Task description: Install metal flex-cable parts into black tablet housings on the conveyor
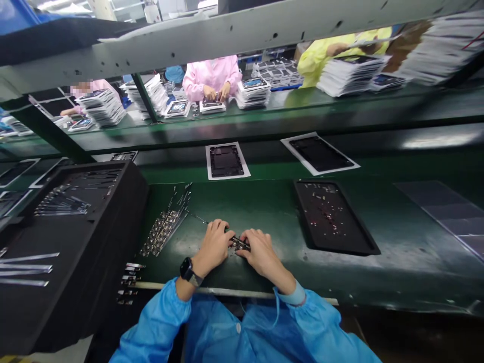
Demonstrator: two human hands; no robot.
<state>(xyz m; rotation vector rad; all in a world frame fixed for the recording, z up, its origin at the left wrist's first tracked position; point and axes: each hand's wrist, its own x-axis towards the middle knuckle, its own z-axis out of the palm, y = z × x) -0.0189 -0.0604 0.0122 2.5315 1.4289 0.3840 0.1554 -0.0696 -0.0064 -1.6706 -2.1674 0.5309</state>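
Observation:
My left hand (pixel 214 247) and my right hand (pixel 260 253) meet over the green mat (pixel 245 201) near the bench's front edge. Between their fingertips they pinch a small dark component (pixel 239 244) with metal contacts. A thin strip or cable runs from it up and left past my left hand. My left wrist wears a black watch (pixel 187 270). A row of similar small metal parts (pixel 163 231) lies just left of my left hand.
A black tray (pixel 333 249) with scattered tiny parts lies to the right. A large black tray (pixel 71 237) with long thin strips fills the left. Two tablet frames on white sheets (pixel 226 161) (pixel 319 154) lie on the conveyor behind. Across it, other people in pink and yellow coats work by stacked trays.

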